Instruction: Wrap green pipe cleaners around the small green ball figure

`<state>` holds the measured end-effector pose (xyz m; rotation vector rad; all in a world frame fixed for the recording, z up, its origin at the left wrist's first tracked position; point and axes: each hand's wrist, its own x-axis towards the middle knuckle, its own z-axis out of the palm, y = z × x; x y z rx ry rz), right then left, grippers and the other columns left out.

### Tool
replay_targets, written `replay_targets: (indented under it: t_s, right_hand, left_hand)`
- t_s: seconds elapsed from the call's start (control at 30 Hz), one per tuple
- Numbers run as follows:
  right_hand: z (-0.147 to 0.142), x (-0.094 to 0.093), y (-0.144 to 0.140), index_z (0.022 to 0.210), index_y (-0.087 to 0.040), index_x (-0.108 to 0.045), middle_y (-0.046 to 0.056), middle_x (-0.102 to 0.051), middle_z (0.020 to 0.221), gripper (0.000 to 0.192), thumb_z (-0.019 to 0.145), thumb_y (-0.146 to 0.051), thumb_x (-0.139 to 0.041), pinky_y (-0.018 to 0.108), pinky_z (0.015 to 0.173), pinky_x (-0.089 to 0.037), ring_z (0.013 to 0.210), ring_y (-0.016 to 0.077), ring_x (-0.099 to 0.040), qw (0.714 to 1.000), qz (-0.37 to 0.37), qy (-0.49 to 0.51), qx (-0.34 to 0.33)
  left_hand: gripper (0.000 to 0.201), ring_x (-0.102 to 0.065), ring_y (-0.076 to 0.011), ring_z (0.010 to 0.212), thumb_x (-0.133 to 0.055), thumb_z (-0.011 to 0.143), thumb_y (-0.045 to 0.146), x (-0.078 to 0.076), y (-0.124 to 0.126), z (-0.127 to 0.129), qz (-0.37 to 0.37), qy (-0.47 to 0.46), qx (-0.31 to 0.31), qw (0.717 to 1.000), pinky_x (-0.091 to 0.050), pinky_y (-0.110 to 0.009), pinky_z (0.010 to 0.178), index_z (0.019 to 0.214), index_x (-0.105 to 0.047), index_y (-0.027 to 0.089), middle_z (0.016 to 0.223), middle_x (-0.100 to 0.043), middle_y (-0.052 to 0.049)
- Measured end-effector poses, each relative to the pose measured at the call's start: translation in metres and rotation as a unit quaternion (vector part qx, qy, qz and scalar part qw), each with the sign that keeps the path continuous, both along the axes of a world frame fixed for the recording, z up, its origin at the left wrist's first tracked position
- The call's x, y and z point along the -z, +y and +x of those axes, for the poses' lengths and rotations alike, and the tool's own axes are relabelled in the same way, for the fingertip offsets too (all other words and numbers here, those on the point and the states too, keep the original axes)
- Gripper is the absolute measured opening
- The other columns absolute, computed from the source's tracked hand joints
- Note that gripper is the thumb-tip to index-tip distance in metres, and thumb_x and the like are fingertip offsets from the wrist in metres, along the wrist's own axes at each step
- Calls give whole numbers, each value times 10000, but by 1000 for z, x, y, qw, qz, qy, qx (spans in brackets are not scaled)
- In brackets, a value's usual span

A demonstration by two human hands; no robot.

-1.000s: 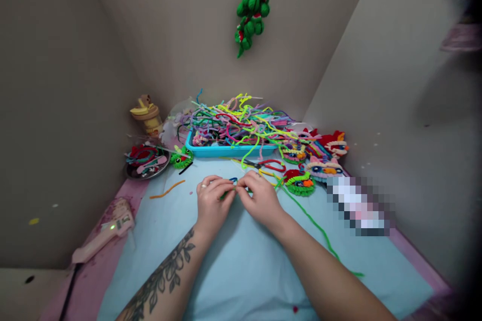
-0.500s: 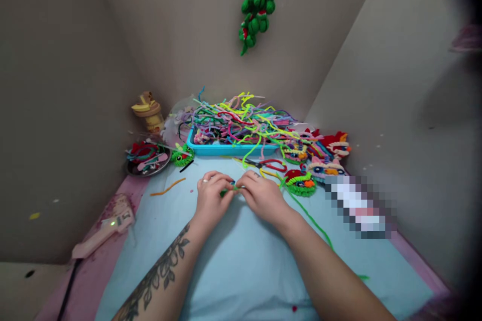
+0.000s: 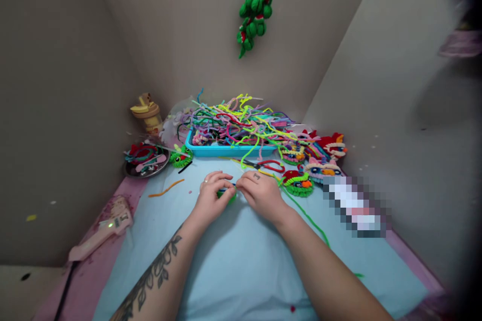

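Both hands met at mid-table over one small green pipe-cleaner piece (image 3: 227, 193). Left hand (image 3: 210, 196) pinched it, grip narrow, fingertips closed on its left end. Right hand (image 3: 260, 192) pinched its right end likewise, a green strand (image 3: 307, 218) trailing toward near right. Long axis lay left-right between the grips; neither hand nearer. Blue tray (image 3: 226, 150) of pipe cleaners sat far; red-handled scissors (image 3: 269, 165) just beyond the right hand

Two hands (image 3: 235, 195); one blue tray (image 3: 226, 150); one scissors (image 3: 268, 165); one glue gun (image 3: 101, 233); one hanging green ornament (image 3: 254, 7).
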<state>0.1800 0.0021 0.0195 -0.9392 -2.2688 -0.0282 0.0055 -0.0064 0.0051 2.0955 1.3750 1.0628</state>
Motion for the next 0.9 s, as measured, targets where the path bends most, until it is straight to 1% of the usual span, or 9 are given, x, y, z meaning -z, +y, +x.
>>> replay_targets:
  t_s: [0.2, 0.37, 0.47, 0.53, 0.6, 0.7, 0.73, 0.8, 0.9]
  right_hand:
    - [1, -4, -3, 766, -195, -605, 24, -579, 710, 155, 832, -153, -471, 278, 615, -293, 696, 152, -459, 996, 65, -64, 3]
    - [1, -6, -4, 782, -190, -603, 26, -591, 736, 132, 827, -150, -485, 301, 639, -288, 714, 159, -453, 994, 81, -76, 11]
    - [2, -7, -2, 827, -196, -611, 38, -613, 821, 142, 841, -149, -478, 316, 729, -316, 823, 172, -482, 995, 85, -50, 19]
    - [3, -8, -1, 835, -202, -614, 46, -619, 899, 146, 841, -142, -481, 335, 799, -320, 925, 188, -482, 994, 99, -20, 26]
    - [4, -7, 0, 832, -204, -615, 51, -620, 930, 143, 836, -138, -488, 349, 838, -321, 974, 198, -477, 993, 111, 6, 38]
    - [4, -3, 0, 855, -194, -611, 51, -623, 868, 141, 833, -135, -484, 332, 796, -351, 875, 185, -503, 993, 102, 25, 55]
    - [3, -2, 0, 867, -190, -608, 51, -622, 845, 145, 834, -135, -479, 323, 767, -360, 830, 179, -507, 993, 97, 28, 58]
    - [0, 1, -1, 877, -184, -606, 53, -621, 826, 150, 838, -141, -468, 312, 726, -368, 781, 175, -509, 994, 88, 34, 57]
    - [-7, 3, -4, 876, -181, -606, 57, -620, 822, 154, 850, -160, -456, 314, 726, -372, 780, 178, -510, 995, 82, 40, 49]
  left_hand:
    - [114, -499, -228, 1004, -594, 733, 239, -5, -3, 5, -27, -45, 6, 999, -370, -389, 906, 660, -669, 193, 971, -539, -71]
    - [147, -491, -235, 1035, -586, 741, 257, -8, -5, 8, -20, -78, -12, 997, -386, -365, 899, 644, -660, 174, 997, -507, -93]
    - [138, -505, -216, 1050, -548, 779, 264, -12, -4, 3, -61, -105, 41, 992, -370, -348, 927, 804, -660, 187, 1050, -566, -88]
    - [274, -530, -201, 1023, -551, 784, 274, -13, -3, 0, -114, -131, 72, 982, -382, -333, 913, 1046, -600, 212, 1077, -594, -72]
    - [388, -557, -197, 966, -582, 768, 294, -11, -2, -1, -170, -169, 81, 967, -423, -309, 834, 1144, -536, 212, 1047, -611, -68]
    - [499, -589, -168, 745, -688, 681, 287, -5, -3, 3, -273, -241, 66, 929, -448, -271, 674, 1134, -516, 166, 804, -629, -39]
    - [553, -588, -158, 712, -719, 650, 269, -4, -4, 5, -312, -275, 68, 907, -447, -261, 646, 1147, -499, 166, 773, -623, -28]
    - [573, -597, -150, 710, -730, 644, 251, -4, -6, 8, -386, -361, 83, 845, -459, -262, 644, 1157, -483, 185, 795, -629, -28]
    - [351, -614, -153, 752, -700, 686, 256, -6, -8, 11, -464, -480, 119, 735, -491, -309, 724, 994, -565, 156, 850, -634, -53]
